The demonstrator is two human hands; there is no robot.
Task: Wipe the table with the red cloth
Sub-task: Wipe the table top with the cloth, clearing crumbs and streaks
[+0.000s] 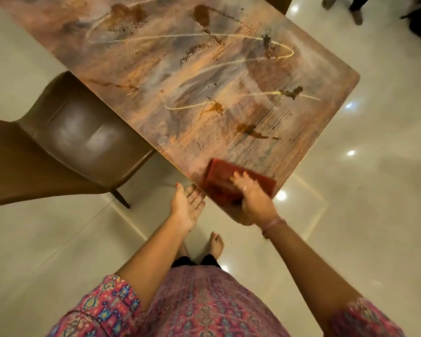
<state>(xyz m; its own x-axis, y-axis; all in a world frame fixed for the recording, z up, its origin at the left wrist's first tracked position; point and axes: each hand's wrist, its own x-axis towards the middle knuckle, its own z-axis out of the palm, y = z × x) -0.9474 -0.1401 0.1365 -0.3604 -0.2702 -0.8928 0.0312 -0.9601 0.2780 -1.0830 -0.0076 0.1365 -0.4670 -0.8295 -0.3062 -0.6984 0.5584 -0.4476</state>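
A folded red cloth [225,177] lies flat on the near corner of the wooden table [136,76], whose top carries brown stains and pale streaks. My right hand [252,198] presses down on the cloth, fingers spread over it, slightly blurred. My left hand [186,206] is held palm up with fingers apart, just below the table's near edge, beside the cloth and holding nothing.
A brown padded chair [66,142] stands tucked against the table's left side. Glossy pale floor tiles [362,190] surround the table. Another person's feet [355,8] show at the top right. My own bare foot [215,244] is under the near corner.
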